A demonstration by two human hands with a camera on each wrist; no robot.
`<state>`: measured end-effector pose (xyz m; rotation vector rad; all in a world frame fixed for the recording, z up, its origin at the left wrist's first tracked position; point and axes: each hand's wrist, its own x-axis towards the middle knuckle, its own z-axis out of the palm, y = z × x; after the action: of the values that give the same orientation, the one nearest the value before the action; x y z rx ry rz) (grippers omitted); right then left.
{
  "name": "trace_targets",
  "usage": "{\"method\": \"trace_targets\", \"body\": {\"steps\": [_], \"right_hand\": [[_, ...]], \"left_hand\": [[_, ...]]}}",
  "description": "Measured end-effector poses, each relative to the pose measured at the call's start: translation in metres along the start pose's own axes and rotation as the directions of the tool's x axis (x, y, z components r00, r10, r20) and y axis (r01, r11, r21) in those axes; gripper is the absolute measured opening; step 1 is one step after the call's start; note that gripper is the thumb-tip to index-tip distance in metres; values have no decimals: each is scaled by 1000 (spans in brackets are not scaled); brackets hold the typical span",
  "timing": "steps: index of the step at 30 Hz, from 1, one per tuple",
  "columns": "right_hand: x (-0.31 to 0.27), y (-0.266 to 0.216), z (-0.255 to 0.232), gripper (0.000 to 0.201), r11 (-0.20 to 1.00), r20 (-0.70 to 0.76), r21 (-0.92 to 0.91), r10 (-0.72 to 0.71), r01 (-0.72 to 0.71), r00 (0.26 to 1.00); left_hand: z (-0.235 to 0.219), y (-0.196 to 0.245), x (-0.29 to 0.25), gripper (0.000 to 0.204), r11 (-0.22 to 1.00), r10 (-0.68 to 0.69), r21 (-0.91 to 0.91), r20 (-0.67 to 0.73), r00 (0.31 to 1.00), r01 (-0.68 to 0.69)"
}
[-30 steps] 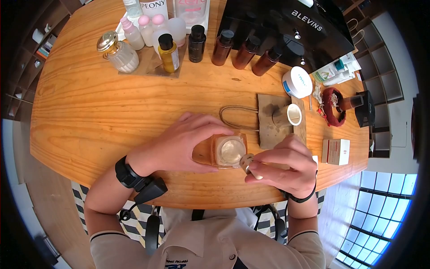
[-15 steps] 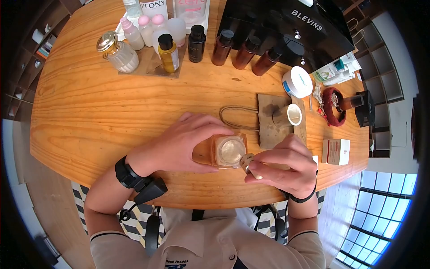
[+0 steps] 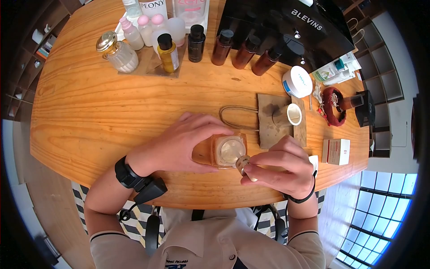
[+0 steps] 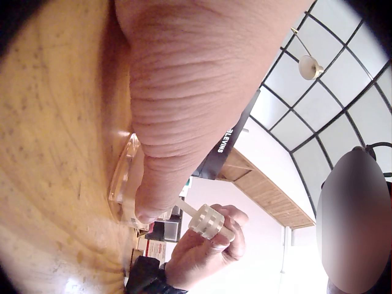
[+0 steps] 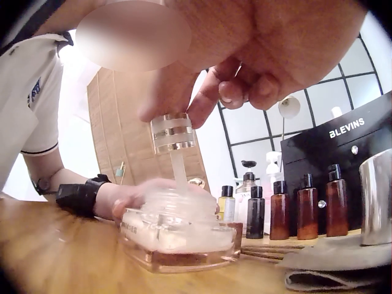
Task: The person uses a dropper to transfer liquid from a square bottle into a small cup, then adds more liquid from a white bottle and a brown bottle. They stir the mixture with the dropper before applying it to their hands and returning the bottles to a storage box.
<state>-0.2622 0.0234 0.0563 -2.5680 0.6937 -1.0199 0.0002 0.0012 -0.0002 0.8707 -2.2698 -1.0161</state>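
Note:
My left hand (image 3: 179,141) curves round a low square glass jar (image 3: 242,139) with an amber-pink base, its index finger and thumb at opposite sides. Shiny pale contents show through the jar's round, capless mouth. Between thumb and fingers, my right hand (image 3: 286,163) pinches a dropper (image 3: 242,165) with a silver-banded collar and a pale bulb. The dropper's pale stem (image 5: 178,168) points down into the jar's neck in the right wrist view. In the left wrist view, my left hand (image 4: 184,92) hides most of the jar.
Right of the jar, a small cup (image 3: 293,115) lies on a flattened brown paper bag (image 3: 268,134) with cord handles. Several bottles (image 3: 222,48) line the back before a black BLEVINS box (image 3: 286,27). A white tub (image 3: 297,82) and small carton (image 3: 337,151) stand at right.
My right hand has shifted slightly left and toward the body, tilting the dropper so its stem shows at the jar's mouth. The left hand and jar have stayed still.

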Motion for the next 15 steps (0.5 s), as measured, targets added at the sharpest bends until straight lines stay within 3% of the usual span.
{"method": "trace_targets", "body": {"steps": [15], "right_hand": [[1, 0, -2, 31, 1000, -38, -1, 17, -17, 999]], "left_hand": [[0, 0, 0, 72, 1000, -5, -2, 6, 1000, 5]]}}
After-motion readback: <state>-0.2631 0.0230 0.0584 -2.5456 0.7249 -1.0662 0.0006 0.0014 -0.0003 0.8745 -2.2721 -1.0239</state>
